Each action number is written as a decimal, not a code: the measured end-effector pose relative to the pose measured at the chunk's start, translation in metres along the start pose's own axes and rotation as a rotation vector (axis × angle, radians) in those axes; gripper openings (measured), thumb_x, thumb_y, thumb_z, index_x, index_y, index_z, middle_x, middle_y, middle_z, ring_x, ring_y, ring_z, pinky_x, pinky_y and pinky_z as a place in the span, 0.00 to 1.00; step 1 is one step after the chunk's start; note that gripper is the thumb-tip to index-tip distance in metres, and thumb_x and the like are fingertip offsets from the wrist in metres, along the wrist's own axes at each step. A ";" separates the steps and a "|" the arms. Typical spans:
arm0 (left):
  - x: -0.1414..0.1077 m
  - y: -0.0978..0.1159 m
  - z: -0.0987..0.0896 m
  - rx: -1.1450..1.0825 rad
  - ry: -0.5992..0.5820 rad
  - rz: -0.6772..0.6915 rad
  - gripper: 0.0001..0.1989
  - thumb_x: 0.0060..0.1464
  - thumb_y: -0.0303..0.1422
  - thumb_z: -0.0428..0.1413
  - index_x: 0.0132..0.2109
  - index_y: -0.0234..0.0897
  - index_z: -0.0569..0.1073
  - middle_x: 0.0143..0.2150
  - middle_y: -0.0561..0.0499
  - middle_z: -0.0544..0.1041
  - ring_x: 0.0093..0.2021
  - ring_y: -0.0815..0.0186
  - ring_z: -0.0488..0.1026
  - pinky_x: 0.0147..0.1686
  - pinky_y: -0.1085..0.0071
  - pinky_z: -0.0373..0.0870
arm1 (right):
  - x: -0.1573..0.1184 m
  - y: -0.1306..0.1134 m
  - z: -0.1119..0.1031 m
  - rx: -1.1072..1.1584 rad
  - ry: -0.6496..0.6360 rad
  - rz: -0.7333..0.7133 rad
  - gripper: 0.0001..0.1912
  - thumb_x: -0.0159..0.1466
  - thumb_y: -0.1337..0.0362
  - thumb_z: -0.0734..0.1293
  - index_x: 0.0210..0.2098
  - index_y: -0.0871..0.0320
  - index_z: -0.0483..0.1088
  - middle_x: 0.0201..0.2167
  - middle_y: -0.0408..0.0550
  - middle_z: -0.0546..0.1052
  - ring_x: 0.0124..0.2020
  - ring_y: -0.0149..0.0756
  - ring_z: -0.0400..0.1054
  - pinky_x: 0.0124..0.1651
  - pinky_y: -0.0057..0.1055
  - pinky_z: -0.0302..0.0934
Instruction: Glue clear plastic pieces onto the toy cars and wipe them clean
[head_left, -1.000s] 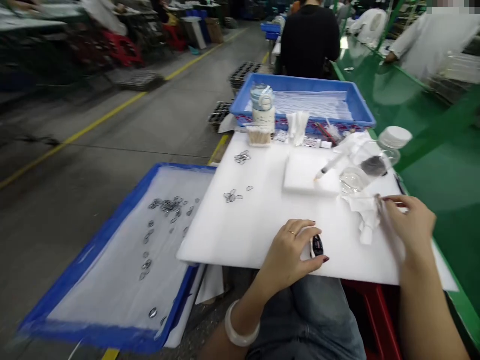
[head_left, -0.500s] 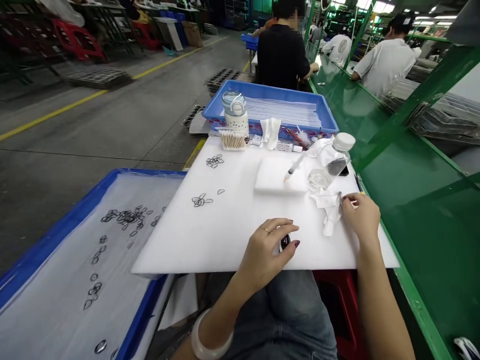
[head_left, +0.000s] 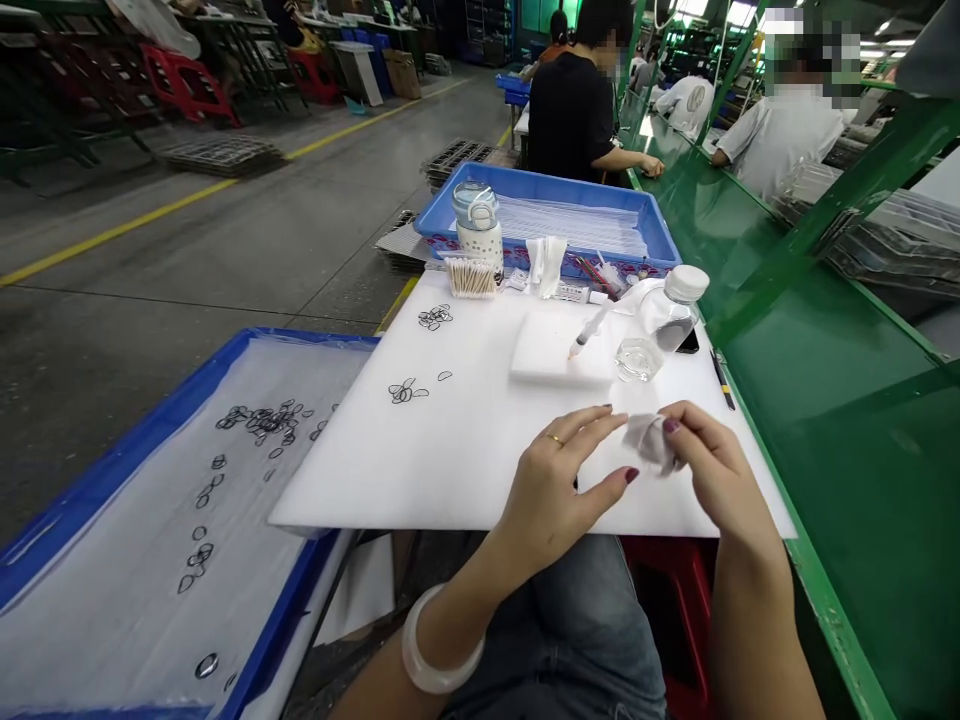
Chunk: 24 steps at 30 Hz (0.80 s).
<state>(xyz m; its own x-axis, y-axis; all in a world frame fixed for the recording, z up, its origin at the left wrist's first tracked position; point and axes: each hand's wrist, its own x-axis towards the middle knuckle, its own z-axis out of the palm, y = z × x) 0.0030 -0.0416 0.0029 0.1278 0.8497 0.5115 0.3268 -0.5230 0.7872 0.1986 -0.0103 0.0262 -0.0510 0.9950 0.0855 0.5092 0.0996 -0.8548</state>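
Note:
My right hand (head_left: 716, 455) pinches a crumpled white tissue (head_left: 651, 442) above the right part of the white foam board (head_left: 480, 460). My left hand (head_left: 559, 480) hovers just left of it, fingers stretched and thumb apart, holding nothing; its fingertips come close to the tissue. Under the left hand a small dark piece (head_left: 576, 483) barely shows, the rest of it hidden. Behind the hands, a syringe (head_left: 589, 335) with an orange tip rests on a white foam block (head_left: 551, 360). Beside the block are a small glass dish (head_left: 637, 360) and a clear bottle (head_left: 679, 305) with a white cap.
Thin dark rings (head_left: 405, 391) lie in two groups on the board's left. Cotton swabs (head_left: 471, 279), a cup (head_left: 478, 225) and a blue tray (head_left: 551, 185) stand at the back. A blue-rimmed tray (head_left: 120, 450) is at left; a green bench (head_left: 847, 450) runs along the right.
My right hand has picked up the tissue from the board and moved it left. My left hand has risen slightly and shifted right, off the dark piece.

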 end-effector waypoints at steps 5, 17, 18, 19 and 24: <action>0.007 0.009 -0.008 -0.250 -0.032 -0.233 0.09 0.61 0.35 0.58 0.36 0.35 0.78 0.34 0.49 0.80 0.37 0.64 0.76 0.38 0.69 0.71 | -0.022 -0.021 0.022 0.543 -0.351 0.068 0.15 0.68 0.51 0.65 0.36 0.56 0.69 0.27 0.41 0.66 0.27 0.27 0.58 0.30 0.24 0.54; -0.002 0.006 -0.028 -0.508 -0.156 -0.558 0.29 0.62 0.50 0.51 0.20 0.37 0.55 0.19 0.57 0.52 0.21 0.74 0.49 0.20 0.72 0.46 | -0.034 -0.011 0.048 0.603 -0.389 0.116 0.14 0.69 0.52 0.65 0.35 0.55 0.71 0.27 0.41 0.68 0.28 0.28 0.59 0.30 0.24 0.55; -0.002 0.006 -0.029 -0.494 -0.168 -0.544 0.29 0.62 0.49 0.51 0.20 0.37 0.55 0.19 0.58 0.52 0.21 0.74 0.49 0.20 0.72 0.46 | -0.036 -0.009 0.050 0.613 -0.371 0.107 0.14 0.68 0.52 0.66 0.33 0.55 0.71 0.26 0.41 0.67 0.27 0.27 0.58 0.29 0.24 0.54; -0.003 0.006 -0.031 -0.460 -0.197 -0.521 0.28 0.62 0.48 0.52 0.20 0.37 0.56 0.19 0.58 0.52 0.21 0.74 0.49 0.20 0.72 0.46 | -0.037 -0.008 0.050 0.631 -0.338 0.088 0.14 0.67 0.53 0.67 0.31 0.56 0.70 0.26 0.41 0.67 0.27 0.28 0.59 0.29 0.25 0.54; 0.001 -0.023 -0.073 0.159 -0.271 -0.436 0.16 0.61 0.42 0.55 0.31 0.38 0.79 0.24 0.54 0.75 0.25 0.69 0.68 0.27 0.73 0.63 | -0.033 0.019 0.023 0.783 0.169 0.015 0.12 0.61 0.56 0.66 0.25 0.55 0.71 0.35 0.48 0.74 0.38 0.38 0.69 0.37 0.33 0.62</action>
<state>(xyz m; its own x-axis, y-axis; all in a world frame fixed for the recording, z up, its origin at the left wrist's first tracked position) -0.0732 -0.0338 0.0101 0.1786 0.9836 0.0248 0.5385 -0.1188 0.8342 0.1903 -0.0411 -0.0041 0.1140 0.9890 0.0944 -0.2449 0.1200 -0.9621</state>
